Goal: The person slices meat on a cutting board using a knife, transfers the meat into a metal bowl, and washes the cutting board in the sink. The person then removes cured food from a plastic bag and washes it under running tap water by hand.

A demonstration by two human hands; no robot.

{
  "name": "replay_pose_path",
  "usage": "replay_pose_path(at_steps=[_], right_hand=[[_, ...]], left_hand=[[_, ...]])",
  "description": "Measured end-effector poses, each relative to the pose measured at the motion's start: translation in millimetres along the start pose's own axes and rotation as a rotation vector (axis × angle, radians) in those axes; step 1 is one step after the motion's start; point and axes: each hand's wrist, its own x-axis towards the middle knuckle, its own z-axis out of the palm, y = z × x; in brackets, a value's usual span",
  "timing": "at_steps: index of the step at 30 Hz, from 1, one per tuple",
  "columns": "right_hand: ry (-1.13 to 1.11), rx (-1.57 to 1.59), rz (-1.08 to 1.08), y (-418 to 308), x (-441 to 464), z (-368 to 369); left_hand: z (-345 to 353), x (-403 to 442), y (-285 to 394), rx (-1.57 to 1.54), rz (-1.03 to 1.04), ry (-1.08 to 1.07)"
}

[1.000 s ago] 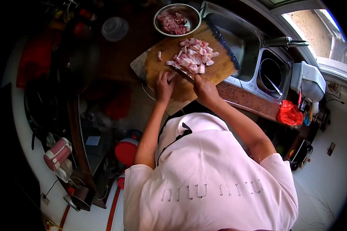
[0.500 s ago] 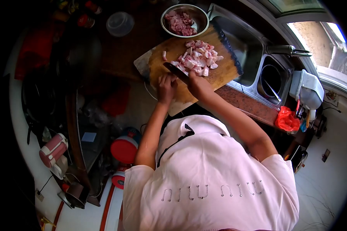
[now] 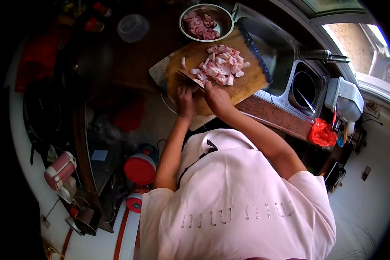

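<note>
My right hand [image 3: 217, 100] is wrapped round the handle of a kitchen knife [image 3: 190, 79], whose dark blade points up and left over the cutting board. Just left of it, my left hand [image 3: 186, 102] rests on the board with fingers curled near the blade; what lies under those fingers is hidden. A heap of chopped pale pink, fatty meat [image 3: 223, 65] sits on the wooden cutting board [image 3: 247, 82] beyond the knife. One small meat strip [image 3: 183, 63] lies apart, to the left of the heap.
A metal bowl [image 3: 182, 30] of redder meat stands behind the board. The steel sink [image 3: 264, 47] with its faucet [image 3: 323, 56] is to the right. A clear plastic tub [image 3: 133, 27] sits at the back left, and a red plastic bag [image 3: 323, 133] hangs near the counter's right end.
The knife blade has tilted, showing a thinner edge, and my right hand has shifted slightly left and down. My left hand stays almost in place beside it.
</note>
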Motion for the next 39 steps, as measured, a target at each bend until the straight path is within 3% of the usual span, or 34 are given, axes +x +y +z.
replay_pose_path(at_steps=[5,6,12,16,19,29,33,36,39], right_hand=[[0.141,0.041,-0.129,23,-12,8],[0.04,-0.02,-0.026,24,-20,-2],[0.1,0.011,-0.05,30,-39,-34],[0.081,0.046,-0.131,18,-51,-44],[-0.034,-0.019,0.006,14,-52,-38],[0.033,0.047,-0.069,-2,19,7],[0.012,0.013,-0.049,8,-6,-3],[-0.094,-0.093,0.052,15,-37,-14],[0.034,-0.015,-0.051,8,-23,-8]], left_hand=[[2,1,-7,0.015,0.04,-0.025],[1,-2,-7,0.04,0.036,-0.015],[1,-6,1,-0.053,0.015,0.094],[-1,-7,0,-0.02,0.024,0.052],[-2,-4,1,-0.006,0.047,0.057],[4,-5,-9,0.014,0.058,0.043],[7,-10,-22,0.018,0.116,-0.026],[2,-4,-8,0.035,0.089,0.062],[3,-4,-3,-0.085,-0.077,0.029]])
